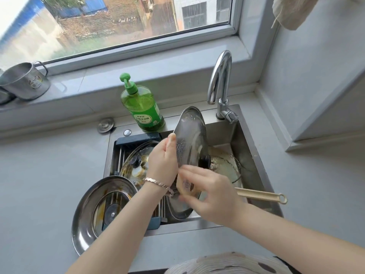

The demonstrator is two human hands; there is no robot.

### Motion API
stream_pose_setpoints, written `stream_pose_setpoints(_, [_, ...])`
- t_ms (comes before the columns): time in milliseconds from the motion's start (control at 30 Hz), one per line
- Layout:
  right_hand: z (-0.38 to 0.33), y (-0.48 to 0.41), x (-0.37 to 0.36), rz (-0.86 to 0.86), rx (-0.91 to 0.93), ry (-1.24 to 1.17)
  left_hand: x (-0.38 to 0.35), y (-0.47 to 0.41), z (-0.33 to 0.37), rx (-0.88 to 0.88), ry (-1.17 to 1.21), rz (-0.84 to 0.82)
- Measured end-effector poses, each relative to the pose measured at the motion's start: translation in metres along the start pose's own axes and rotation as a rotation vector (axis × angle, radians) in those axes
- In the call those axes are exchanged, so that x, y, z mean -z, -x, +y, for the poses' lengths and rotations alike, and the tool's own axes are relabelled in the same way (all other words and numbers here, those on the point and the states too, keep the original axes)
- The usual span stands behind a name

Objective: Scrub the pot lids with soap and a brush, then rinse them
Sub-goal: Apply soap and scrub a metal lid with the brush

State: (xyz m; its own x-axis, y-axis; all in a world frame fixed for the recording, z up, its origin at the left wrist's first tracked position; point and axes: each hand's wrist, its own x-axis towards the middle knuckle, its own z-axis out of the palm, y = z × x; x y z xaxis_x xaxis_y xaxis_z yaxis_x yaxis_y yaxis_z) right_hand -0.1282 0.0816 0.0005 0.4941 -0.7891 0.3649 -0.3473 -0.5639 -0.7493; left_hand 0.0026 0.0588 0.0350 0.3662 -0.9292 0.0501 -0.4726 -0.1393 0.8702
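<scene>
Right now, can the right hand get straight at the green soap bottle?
Probably not directly. The steel lid, held upright by the left hand, stands between the right hand and the soap bottle; the right hand would have to go over or round the lid.

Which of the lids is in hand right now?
The all-steel lid, gripped on edge over the sink by the left hand; the rest, glass-centred, lie unheld.

Soap bottle (142, 107) on sink's (246, 139) far rim, faucet (221, 86) right of it. Rack (138, 138) in sink's left half holds glass lid (130, 171). Steel lid (87, 224) near-left, overlapping counter edge.
</scene>
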Motion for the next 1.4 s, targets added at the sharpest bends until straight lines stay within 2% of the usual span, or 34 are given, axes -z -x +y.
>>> stream_pose_setpoints(100, [0.011, -0.015, 0.005, 0.081, 0.009, 0.023, 0.004, -0.003, 0.001, -0.023, -0.009, -0.024])
stream_pose_setpoints(200, [0.023, -0.061, 0.02, 0.221, -0.2, -0.062, 0.003, -0.001, 0.004, 0.011, 0.034, 0.027])
stream_pose_setpoints(267, [0.028, -0.076, 0.024, 0.243, -0.283, -0.088, 0.001, 0.002, 0.005, 0.022, 0.048, 0.037])
stream_pose_setpoints(333, [0.018, -0.063, 0.019, 0.179, -0.213, -0.083, 0.001, 0.001, 0.004, 0.074, 0.091, 0.045])
stream_pose_setpoints(400, [0.003, -0.032, 0.006, 0.093, -0.06, -0.049, 0.002, -0.005, 0.001, 0.135, 0.126, 0.059])
stream_pose_setpoints(500, [0.001, -0.006, -0.002, 0.012, 0.058, 0.015, 0.004, -0.005, -0.001, 0.117, 0.103, 0.043])
stream_pose_setpoints(567, [0.011, -0.026, 0.006, 0.056, -0.01, -0.021, 0.003, 0.001, 0.001, 0.091, 0.087, 0.023])
stream_pose_setpoints(700, [0.027, -0.077, 0.02, 0.211, -0.277, -0.08, -0.006, 0.011, 0.006, 0.102, 0.073, 0.061])
stream_pose_setpoints(733, [0.026, -0.076, 0.018, 0.202, -0.267, -0.064, -0.006, 0.01, 0.005, 0.124, 0.081, 0.076])
stream_pose_setpoints(867, [0.008, -0.021, -0.002, 0.031, -0.011, -0.024, 0.0, 0.003, -0.005, 0.206, 0.116, 0.119])
stream_pose_setpoints(967, [0.015, -0.01, -0.002, -0.047, 0.042, -0.01, 0.001, 0.005, -0.005, 0.144, 0.066, 0.114])
stream_pose_setpoints(1033, [0.023, -0.033, 0.006, 0.022, -0.05, -0.06, -0.002, 0.01, -0.002, 0.118, 0.061, 0.11])
stream_pose_setpoints(1100, [0.033, -0.068, 0.017, 0.12, -0.231, -0.136, -0.007, 0.014, 0.0, 0.113, 0.073, 0.106])
stream_pose_setpoints(1167, [0.037, -0.084, 0.02, 0.149, -0.357, -0.206, -0.008, 0.014, 0.002, 0.14, 0.098, 0.114])
stream_pose_setpoints(1233, [0.029, -0.066, 0.016, 0.104, -0.308, -0.23, -0.006, 0.011, 0.0, 0.172, 0.132, 0.122])
stream_pose_setpoints(1300, [0.016, -0.027, 0.005, 0.015, -0.155, -0.172, -0.002, 0.006, -0.005, 0.202, 0.151, 0.151])
stream_pose_setpoints(1400, [0.011, -0.001, -0.004, -0.048, -0.094, -0.129, 0.0, 0.001, -0.008, 0.123, 0.088, 0.149])
